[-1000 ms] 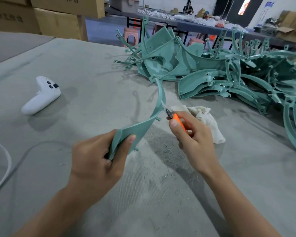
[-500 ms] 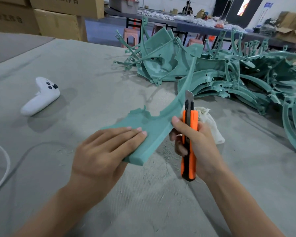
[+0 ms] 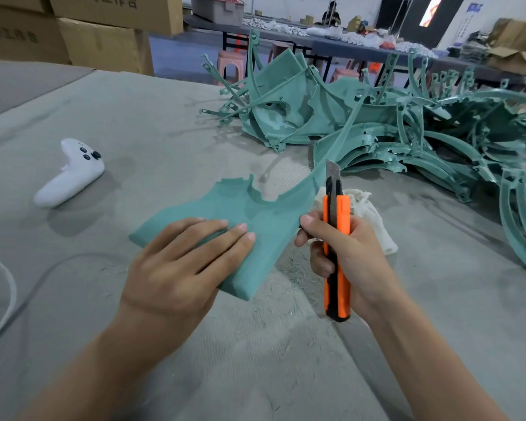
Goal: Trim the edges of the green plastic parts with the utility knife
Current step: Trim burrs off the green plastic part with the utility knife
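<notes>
In the head view, the left hand (image 3: pixel 182 265) lays straight fingers flat on the wide end of a curved green plastic part (image 3: pixel 264 214). Its thumb is out of sight beneath, apparently pinching the piece to steady it just above the tabletop (image 3: pixel 164 117) and present its right rim to the right hand (image 3: pixel 346 253). That hand is wrapped round the orange utility knife (image 3: pixel 336 238), blade extended upward beside the rim, likely for a controlled shaving stroke. Whether the blade touches the plastic is unclear, the pile of green parts (image 3: pixel 407 132) beyond runs off the right edge, and a white cloth (image 3: pixel 374 220) is half hidden behind the knife hand.
</notes>
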